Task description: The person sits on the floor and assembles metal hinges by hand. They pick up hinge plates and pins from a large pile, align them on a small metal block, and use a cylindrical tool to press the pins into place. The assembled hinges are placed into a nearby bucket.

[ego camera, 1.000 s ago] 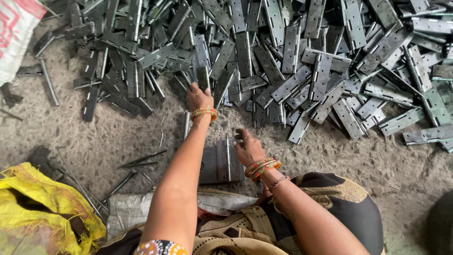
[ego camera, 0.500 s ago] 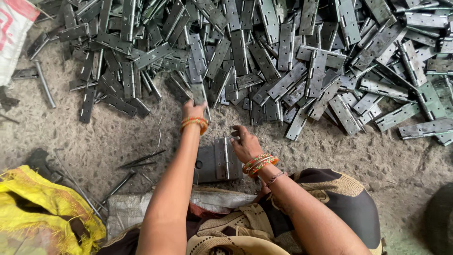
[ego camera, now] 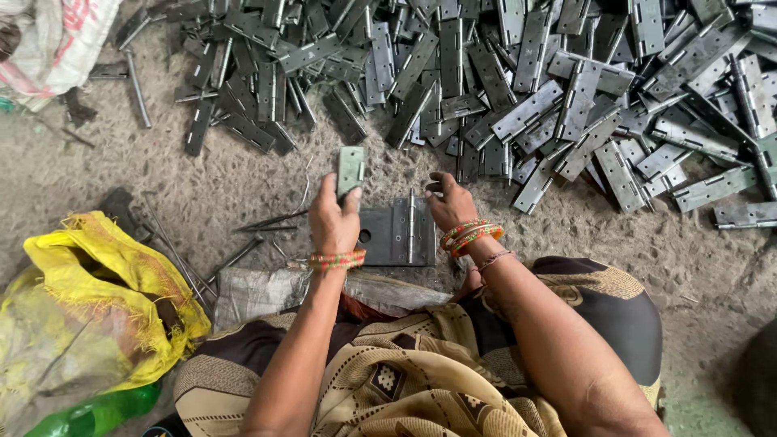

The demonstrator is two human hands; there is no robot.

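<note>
Hinges (ego camera: 518,89) lie heaped across the ground beyond the block (ego camera: 395,233), a dark metal slab that sits right in front of my knees. My left hand (ego camera: 333,220) is just left of the block, fingers curled shut around one hinge leaf (ego camera: 350,170), which stands upright above my fist, between the block and the heap. My right hand (ego camera: 450,202) is at the block's right edge, fingers bent loosely and partly open, fingertips at the top right corner; whether they pinch anything small I cannot tell. A pin or ridge runs upright down the block's right part, and a round hole shows near its left side. Thin rods (ego camera: 243,243) lie scattered on the dirt left of the block. Farther left of it sits a yellow sack (ego camera: 105,299), with a green bottle (ego camera: 97,414) beside the sack's near end. A white sack (ego camera: 57,40) lies far beyond the block to the left, by the heap's edge.
</note>
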